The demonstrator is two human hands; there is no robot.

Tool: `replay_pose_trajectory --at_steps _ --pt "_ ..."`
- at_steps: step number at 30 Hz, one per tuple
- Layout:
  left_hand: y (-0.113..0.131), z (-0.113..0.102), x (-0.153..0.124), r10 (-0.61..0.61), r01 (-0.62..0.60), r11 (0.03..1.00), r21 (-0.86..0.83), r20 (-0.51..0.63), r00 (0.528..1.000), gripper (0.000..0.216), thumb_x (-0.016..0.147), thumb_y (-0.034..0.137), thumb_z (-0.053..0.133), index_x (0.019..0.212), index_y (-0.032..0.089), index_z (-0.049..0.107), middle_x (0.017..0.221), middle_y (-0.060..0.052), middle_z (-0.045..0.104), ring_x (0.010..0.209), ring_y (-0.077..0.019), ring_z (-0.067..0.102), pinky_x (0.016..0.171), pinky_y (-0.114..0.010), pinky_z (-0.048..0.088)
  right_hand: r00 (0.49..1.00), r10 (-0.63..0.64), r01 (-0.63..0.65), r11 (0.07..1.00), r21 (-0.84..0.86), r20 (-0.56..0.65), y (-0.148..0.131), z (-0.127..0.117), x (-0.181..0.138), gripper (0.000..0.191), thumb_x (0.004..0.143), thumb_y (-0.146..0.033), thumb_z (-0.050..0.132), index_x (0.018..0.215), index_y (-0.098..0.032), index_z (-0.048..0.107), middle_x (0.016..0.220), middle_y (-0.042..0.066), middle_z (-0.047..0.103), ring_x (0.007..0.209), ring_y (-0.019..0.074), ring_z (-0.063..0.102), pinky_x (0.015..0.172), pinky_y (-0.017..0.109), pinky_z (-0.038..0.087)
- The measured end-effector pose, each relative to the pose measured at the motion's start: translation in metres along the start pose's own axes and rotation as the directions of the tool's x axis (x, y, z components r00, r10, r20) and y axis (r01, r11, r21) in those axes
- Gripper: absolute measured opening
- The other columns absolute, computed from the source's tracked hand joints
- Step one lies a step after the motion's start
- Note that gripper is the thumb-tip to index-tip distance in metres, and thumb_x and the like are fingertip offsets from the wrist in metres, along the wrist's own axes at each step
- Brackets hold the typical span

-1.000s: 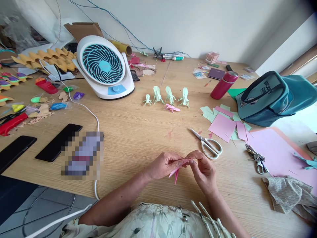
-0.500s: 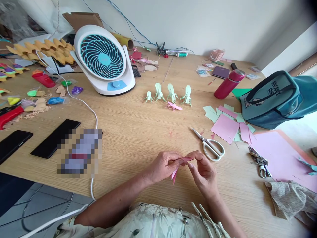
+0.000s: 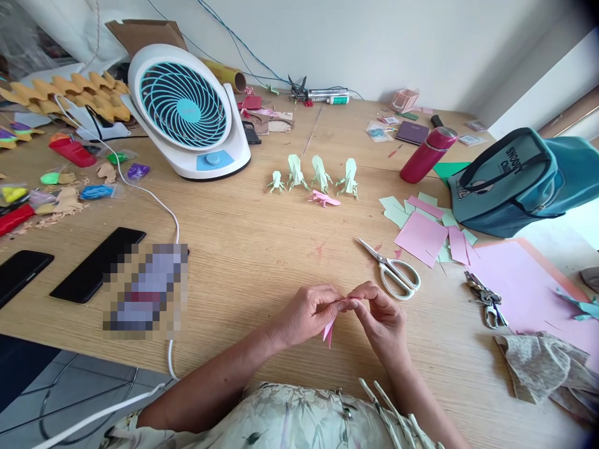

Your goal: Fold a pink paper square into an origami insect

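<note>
Close to the table's front edge, my left hand (image 3: 311, 315) pinches a small piece of folded pink paper (image 3: 328, 333). Two pointed flaps of it hang below the fingers, and its upper part is mostly covered by them. My right hand (image 3: 381, 315) pinches the paper's other end between thumb and forefinger, the fingertips of both hands almost touching. White-handled scissors (image 3: 397, 274) lie just beyond the right hand. Farther back, several pale green folded paper insects (image 3: 321, 174) stand in a row, with a pink folded insect (image 3: 324, 198) in front of them.
Pink and green paper pieces (image 3: 421, 237) lie on the right beside a red bottle (image 3: 428, 156), a teal bag (image 3: 515, 181), keys (image 3: 486, 299) and a grey cloth (image 3: 538, 368). On the left are a fan (image 3: 187, 112), dark phones (image 3: 98, 265) and a white cable (image 3: 154, 201).
The right thumb has moved up against the forefinger, closing on the pink paper, where it was apart before. The whole view has shifted slightly.
</note>
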State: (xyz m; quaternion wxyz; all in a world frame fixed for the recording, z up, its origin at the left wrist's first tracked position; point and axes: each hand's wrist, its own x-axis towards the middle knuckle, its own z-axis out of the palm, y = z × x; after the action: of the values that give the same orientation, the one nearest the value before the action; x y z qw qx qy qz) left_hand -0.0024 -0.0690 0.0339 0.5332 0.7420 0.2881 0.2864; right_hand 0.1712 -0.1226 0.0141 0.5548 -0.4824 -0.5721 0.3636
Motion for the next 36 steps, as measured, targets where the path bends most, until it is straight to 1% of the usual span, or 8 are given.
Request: replay_pose_trajectory --at_steps 5,7,10,17,22,27,31,36 --pt "0.0028 -0.0004 -0.0002 -0.038 0.038 0.999 -0.012 0.012 0.999 0.040 0.100 0.042 0.049 0.083 0.013 0.071 0.073 -0.002 0.062 0.073 -0.0133 0.059 0.069 -0.021 0.042 1.000 -0.011 0.011 1.000 0.023 -0.004 -0.0018 -0.0015 0.0009 0.006 0.091 -0.022 0.067 0.086 -0.024 0.066 0.077 0.001 0.062 0.072 0.0168 0.057 0.068 0.033 0.047" --pt "0.0042 -0.0011 0.0000 -0.090 0.092 0.994 -0.055 0.038 0.995 0.041 0.101 0.044 0.048 0.087 0.013 0.071 0.075 -0.003 0.065 0.073 -0.0141 0.061 0.069 -0.022 0.044 1.000 -0.007 0.007 0.999 0.031 0.010 -0.0032 -0.0027 0.0011 0.002 0.092 -0.023 0.067 0.093 -0.025 0.068 0.080 0.002 0.063 0.075 0.0180 0.059 0.071 0.034 0.049" --pt "0.0057 -0.0023 0.0005 -0.125 0.133 0.982 -0.137 0.068 0.990 0.044 0.102 0.046 0.045 0.089 0.013 0.071 0.079 -0.005 0.069 0.076 -0.0154 0.063 0.071 -0.023 0.046 0.999 0.004 -0.005 0.999 0.033 0.035 -0.0052 -0.0046 0.0015 0.013 0.095 -0.025 0.062 0.106 -0.026 0.068 0.087 0.004 0.063 0.081 0.0198 0.060 0.074 0.036 0.050" --pt "0.0050 -0.0031 -0.0003 -0.162 0.179 0.973 -0.142 0.128 0.979 0.047 0.101 0.048 0.045 0.085 0.012 0.070 0.071 -0.003 0.066 0.058 -0.0106 0.055 0.057 -0.021 0.041 0.996 -0.057 0.058 0.998 -0.008 0.072 -0.0064 -0.0057 0.0039 0.007 0.095 -0.020 0.060 0.094 -0.025 0.066 0.083 0.003 0.061 0.077 0.0184 0.057 0.069 0.034 0.047" --pt "0.0010 -0.0018 -0.0009 -0.121 0.148 0.958 -0.245 0.119 0.985 0.041 0.099 0.046 0.050 0.093 0.011 0.071 0.084 -0.006 0.071 0.079 -0.0152 0.066 0.072 -0.021 0.048 0.994 -0.072 0.078 0.994 -0.073 0.083 -0.0056 -0.0038 0.0028 0.007 0.095 -0.019 0.060 0.091 -0.024 0.065 0.081 0.003 0.060 0.076 0.0184 0.057 0.070 0.034 0.047" --pt "-0.0005 -0.0019 -0.0003 -0.122 0.138 0.974 -0.179 0.100 0.988 0.044 0.100 0.045 0.048 0.083 0.011 0.070 0.074 -0.003 0.067 0.072 -0.0130 0.063 0.068 -0.021 0.045 0.998 -0.042 0.047 0.994 -0.099 0.049 -0.0069 -0.0020 0.0018 0.008 0.095 -0.018 0.060 0.089 -0.024 0.061 0.081 0.001 0.060 0.077 0.0172 0.056 0.071 0.033 0.045" --pt "-0.0004 -0.0022 0.0001 -0.109 0.127 0.972 -0.199 0.096 0.989 0.044 0.099 0.046 0.049 0.083 0.011 0.071 0.076 -0.003 0.068 0.075 -0.0135 0.064 0.070 -0.020 0.046 0.998 -0.035 0.040 0.994 -0.103 0.049 -0.0086 -0.0022 0.0036 0.009 0.095 -0.019 0.060 0.088 -0.023 0.061 0.081 0.001 0.059 0.076 0.0169 0.056 0.071 0.033 0.045" --pt "0.0005 -0.0023 -0.0001 -0.115 0.127 0.981 -0.144 0.092 0.989 0.044 0.100 0.046 0.049 0.081 0.012 0.070 0.071 -0.001 0.065 0.066 -0.0111 0.058 0.064 -0.020 0.043 0.999 -0.015 0.018 0.997 -0.076 0.044 -0.0090 -0.0024 0.0037 0.009 0.096 -0.021 0.059 0.087 -0.022 0.063 0.081 0.001 0.057 0.075 0.0162 0.055 0.070 0.032 0.045"
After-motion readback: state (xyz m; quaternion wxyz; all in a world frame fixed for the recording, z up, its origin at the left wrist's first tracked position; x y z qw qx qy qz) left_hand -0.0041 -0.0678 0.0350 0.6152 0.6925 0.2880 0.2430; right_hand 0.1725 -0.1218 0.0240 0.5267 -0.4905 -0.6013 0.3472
